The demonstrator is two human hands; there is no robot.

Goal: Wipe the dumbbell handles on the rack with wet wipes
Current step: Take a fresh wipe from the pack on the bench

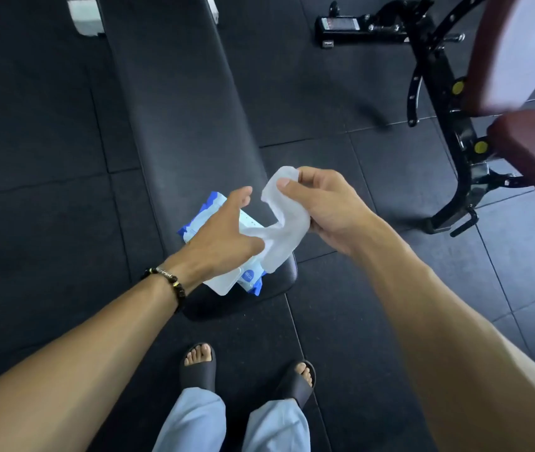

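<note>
White wet wipe [281, 220] pinched in right hand [328, 207], hanging down-left; left hand [223, 236] loose.

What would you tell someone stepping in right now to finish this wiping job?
Right hand grips a wet wipe, pinched at its top.
Left hand lies on the wipe pack, fingers near the wipe's lower end; whether it grips is unclear.
The pack lies on the black bench, flap open.
Done: one wipe pulled out.
Left: no dumbbells or rack are in view; find them and wipe every handle.
</note>
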